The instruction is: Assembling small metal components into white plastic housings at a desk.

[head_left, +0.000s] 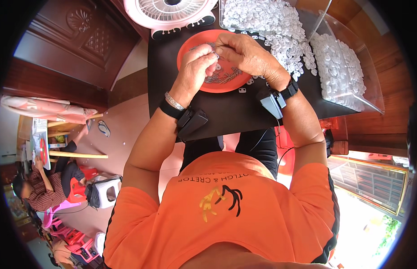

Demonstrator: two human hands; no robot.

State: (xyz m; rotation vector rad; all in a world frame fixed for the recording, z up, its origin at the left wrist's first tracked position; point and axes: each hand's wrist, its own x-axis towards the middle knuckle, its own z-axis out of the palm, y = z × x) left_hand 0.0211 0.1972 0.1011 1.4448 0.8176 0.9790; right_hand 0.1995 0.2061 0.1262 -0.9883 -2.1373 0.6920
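Over a round orange-red plate (222,89), my two hands meet fingertip to fingertip. My left hand (193,71) is closed in a pinch, with a tiny pale or metallic bit showing at its fingertips, too small to name. My right hand (249,54) also pinches, thumb against fingers, and whatever it grips is hidden. Thin grey metal pieces (226,77) lie scattered in the plate under my hands. Beside my right hand, small white plastic pieces with holes (287,54) spill across the dark table (222,112). Each wrist wears a black strap with a small device.
A clear bin of white pieces (262,18) stands at the back, and another clear bin (343,74) at the right. A pink-and-white fan (170,13) is at the back left. Another person (44,190) sits far left, near stools (103,190).
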